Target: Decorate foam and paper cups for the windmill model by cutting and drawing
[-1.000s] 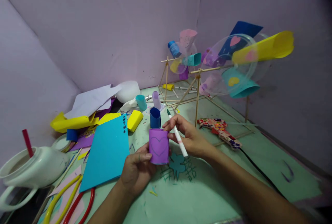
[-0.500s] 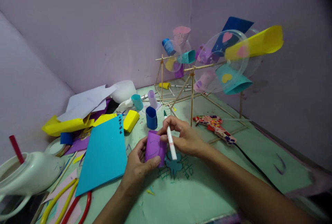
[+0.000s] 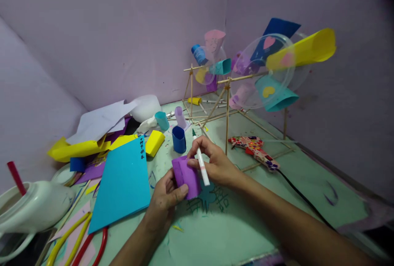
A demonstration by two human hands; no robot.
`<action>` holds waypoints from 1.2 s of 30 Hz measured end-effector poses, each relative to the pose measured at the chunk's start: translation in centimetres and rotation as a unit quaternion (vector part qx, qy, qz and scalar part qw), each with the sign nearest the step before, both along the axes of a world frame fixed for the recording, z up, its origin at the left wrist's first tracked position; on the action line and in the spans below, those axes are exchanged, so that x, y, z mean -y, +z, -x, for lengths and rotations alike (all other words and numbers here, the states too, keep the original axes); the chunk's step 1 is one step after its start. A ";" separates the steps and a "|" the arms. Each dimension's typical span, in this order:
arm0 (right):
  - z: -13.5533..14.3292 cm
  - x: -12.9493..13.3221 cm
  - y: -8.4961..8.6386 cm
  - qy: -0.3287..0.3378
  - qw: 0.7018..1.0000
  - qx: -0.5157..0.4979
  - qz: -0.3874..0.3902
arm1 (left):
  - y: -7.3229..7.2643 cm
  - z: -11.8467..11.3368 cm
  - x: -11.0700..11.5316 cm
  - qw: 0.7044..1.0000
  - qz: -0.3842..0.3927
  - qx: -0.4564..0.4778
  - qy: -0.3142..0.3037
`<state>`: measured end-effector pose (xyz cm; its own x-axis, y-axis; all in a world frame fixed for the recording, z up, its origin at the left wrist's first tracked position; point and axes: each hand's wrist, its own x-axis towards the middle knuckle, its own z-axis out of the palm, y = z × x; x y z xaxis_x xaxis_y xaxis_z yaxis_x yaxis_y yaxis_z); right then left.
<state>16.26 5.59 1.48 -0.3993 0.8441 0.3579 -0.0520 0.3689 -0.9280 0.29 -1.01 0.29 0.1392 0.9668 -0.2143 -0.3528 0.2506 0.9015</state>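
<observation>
Left hand [image 3: 166, 200] closed around purple tube [image 3: 190, 182], thumb pressed on its near side; tube held tilted just above desk [image 3: 221, 235]. Marker [image 3: 201, 163] gripped in right hand [image 3: 214, 163], fingers curled, green tip pointed up and away; tube's upper edge is met by right fingertips. Teal cutout [image 3: 208, 197] partly covered by tube and marker. Blue tube [image 3: 179, 141] stood upright just beyond the hands. Blue sheet [image 3: 123, 188] laid to the left, yellow tube [image 3: 154, 143] by its upper corner. Glue gun [image 3: 255, 151] placed at right, near stick frame [image 3: 227, 122]. Teapot [image 3: 40, 204] set far left, red stick [image 3: 16, 178] showing in its opening.
</observation>
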 end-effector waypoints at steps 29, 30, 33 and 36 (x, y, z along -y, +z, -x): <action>0.0 0.2 0.8 -0.073 0.991 -0.107 0.039 | 0.5 0.0 -0.4 0.994 0.036 0.003 0.099; -0.2 0.1 1.0 -0.096 0.986 -0.128 0.040 | 0.5 0.1 -0.5 0.994 0.037 0.010 0.104; -0.6 -0.1 1.3 -0.126 0.982 -0.138 0.027 | 0.4 0.3 -0.7 0.993 0.039 0.015 0.109; -0.6 0.1 1.0 -0.098 0.992 -0.078 0.008 | 0.4 0.3 -0.7 0.992 0.032 0.007 0.121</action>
